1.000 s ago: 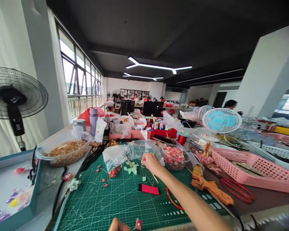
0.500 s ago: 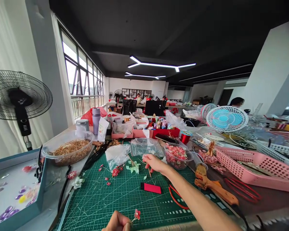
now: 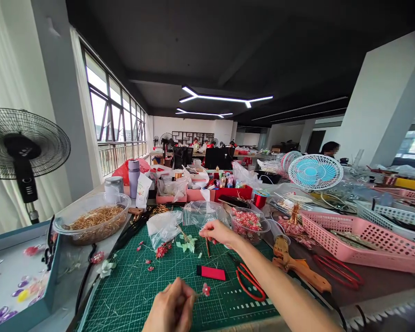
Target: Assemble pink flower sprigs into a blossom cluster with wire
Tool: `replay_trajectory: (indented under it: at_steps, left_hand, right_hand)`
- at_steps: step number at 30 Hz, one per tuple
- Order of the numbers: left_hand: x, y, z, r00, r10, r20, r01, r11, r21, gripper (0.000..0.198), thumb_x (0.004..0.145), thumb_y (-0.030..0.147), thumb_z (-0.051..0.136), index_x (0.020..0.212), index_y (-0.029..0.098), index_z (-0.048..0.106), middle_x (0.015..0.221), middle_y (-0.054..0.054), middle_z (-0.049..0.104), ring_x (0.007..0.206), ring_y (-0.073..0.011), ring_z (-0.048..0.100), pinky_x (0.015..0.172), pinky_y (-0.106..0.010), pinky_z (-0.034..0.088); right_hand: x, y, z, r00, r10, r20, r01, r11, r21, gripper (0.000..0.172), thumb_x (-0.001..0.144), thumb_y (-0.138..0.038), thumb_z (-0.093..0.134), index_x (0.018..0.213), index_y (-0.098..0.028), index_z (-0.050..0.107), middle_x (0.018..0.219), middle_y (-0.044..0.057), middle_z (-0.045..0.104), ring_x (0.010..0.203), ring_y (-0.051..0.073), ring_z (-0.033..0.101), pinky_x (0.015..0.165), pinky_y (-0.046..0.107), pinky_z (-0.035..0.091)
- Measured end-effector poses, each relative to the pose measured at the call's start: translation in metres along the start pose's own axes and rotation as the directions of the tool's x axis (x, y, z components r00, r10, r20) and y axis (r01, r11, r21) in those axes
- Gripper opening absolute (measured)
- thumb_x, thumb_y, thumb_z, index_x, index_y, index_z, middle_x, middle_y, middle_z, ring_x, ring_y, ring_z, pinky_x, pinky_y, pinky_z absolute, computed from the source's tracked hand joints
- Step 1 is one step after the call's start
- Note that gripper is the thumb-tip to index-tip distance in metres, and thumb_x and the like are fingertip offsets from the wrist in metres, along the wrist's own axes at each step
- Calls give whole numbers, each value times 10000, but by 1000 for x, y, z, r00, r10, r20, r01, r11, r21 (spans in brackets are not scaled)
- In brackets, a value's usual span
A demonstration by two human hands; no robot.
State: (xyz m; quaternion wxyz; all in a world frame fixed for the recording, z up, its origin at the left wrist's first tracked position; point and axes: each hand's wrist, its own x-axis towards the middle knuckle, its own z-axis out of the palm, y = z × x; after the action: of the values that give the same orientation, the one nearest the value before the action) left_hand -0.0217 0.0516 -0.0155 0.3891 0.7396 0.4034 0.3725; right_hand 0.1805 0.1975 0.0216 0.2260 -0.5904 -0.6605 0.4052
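Note:
My left hand (image 3: pixel 173 304) is closed at the front of the green cutting mat (image 3: pixel 124 281), pinching the thin stem of a small red flower (image 3: pixel 206 289). The flower head sticks out to the right of the fingertips. Farther forward, my right hand (image 3: pixel 217 233) is closed around a slim brown pointed tool (image 3: pixel 208 248), perhaps tweezers, whose tip points down. Just left of that hand lie pale green leaves on stems (image 3: pixel 186 243) and a red flower cluster (image 3: pixel 163 249). A pink lighter (image 3: pixel 210 272) rests between the hands.
Red-handled scissors (image 3: pixel 251 283) and an orange-handled glue gun (image 3: pixel 300 267) lie right of the mat. A tub of red flowers (image 3: pixel 246 221) stands behind the right forearm. Golden wires fill a tub (image 3: pixel 97 219) at left. A pink basket (image 3: pixel 363 240) is at right.
My left hand has risen slightly and moved forward with the red flower. The brown tool now shows upright under my right hand's fingers. The camera view has shifted a little.

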Motion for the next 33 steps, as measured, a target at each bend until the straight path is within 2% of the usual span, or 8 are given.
replay_trajectory:
  at_steps: [4, 8, 10, 13, 16, 25, 30, 33]
  left_hand:
    - [52, 21, 6, 948, 239, 210, -269, 955, 126, 131, 869, 221, 406, 739, 213, 415, 688, 34, 437, 603, -119, 398, 726, -271, 400]
    - [102, 11, 29, 913, 270, 307, -316, 942, 112, 208, 747, 29, 510, 669, 206, 435, 559, 100, 401, 533, -90, 414, 1037, -430, 263]
    - [120, 0, 38, 929, 233, 287, -270, 958, 98, 196, 766, 35, 536, 674, 193, 468, 550, 101, 422, 534, -97, 462, 955, -443, 365]
    - [137, -15, 44, 958, 133, 254, -146, 989, 36, 105, 855, 158, 543, 751, 161, 525, 551, 95, 461, 464, -85, 487, 575, -281, 478]
    - [144, -22, 45, 970, 50, 237, -41, 998, -42, 147, 902, 244, 505, 804, 142, 545, 544, 89, 497, 413, -66, 488, 423, -206, 400]
    - [139, -25, 43, 983, 40, 178, -1, 977, -214, 213, 871, 295, 535, 701, 173, 492, 490, 97, 476, 419, -81, 471, 459, -226, 361]
    - [131, -7, 22, 998, 27, 53, -8, 940, -340, 337, 804, 511, 512, 710, 201, 420, 490, 114, 354, 405, -64, 327, 426, -214, 269]
    - [112, 17, 9, 999, 8, 38, 8, 915, -402, 408, 782, 607, 465, 743, 206, 403, 513, 66, 489, 467, -97, 476, 524, -246, 409]
  right_hand:
    - [6, -2, -2, 998, -48, -30, 44, 991, -123, 200, 905, -272, 564, 780, -117, 588, 660, -41, 575, 511, 67, 534, 482, 194, 464]
    - [6, -5, -7, 997, -78, -23, 71, 968, -243, 190, 893, -266, 582, 779, -115, 596, 672, -36, 586, 528, 72, 547, 498, 203, 477]
    - [4, -6, -11, 995, -101, -25, 90, 954, -287, 185, 885, -265, 591, 775, -116, 603, 677, -34, 591, 552, 82, 559, 528, 220, 490]
    - [3, -6, -14, 989, -146, -34, 128, 943, -308, 180, 871, -255, 610, 758, -116, 608, 698, -28, 606, 608, 99, 587, 585, 247, 509]
    - [4, -6, -15, 982, -177, -66, 152, 948, -279, 191, 867, -255, 615, 735, -117, 604, 679, -31, 606, 590, 94, 583, 571, 240, 505]
    - [-4, -39, -37, 886, -260, -384, 280, 960, -5, 205, 887, -319, 563, 789, -141, 539, 637, -47, 552, 451, 60, 471, 413, 177, 367]
    - [-80, -55, -53, 930, -348, -118, 364, 915, 173, 466, 661, -616, 663, 632, -171, 527, 563, -39, 536, 405, 71, 414, 381, 204, 327]
    - [-122, -42, -32, 922, -388, -8, 384, 908, 168, 427, 611, -550, 755, 588, -152, 603, 588, -14, 557, 497, 92, 476, 464, 215, 367]
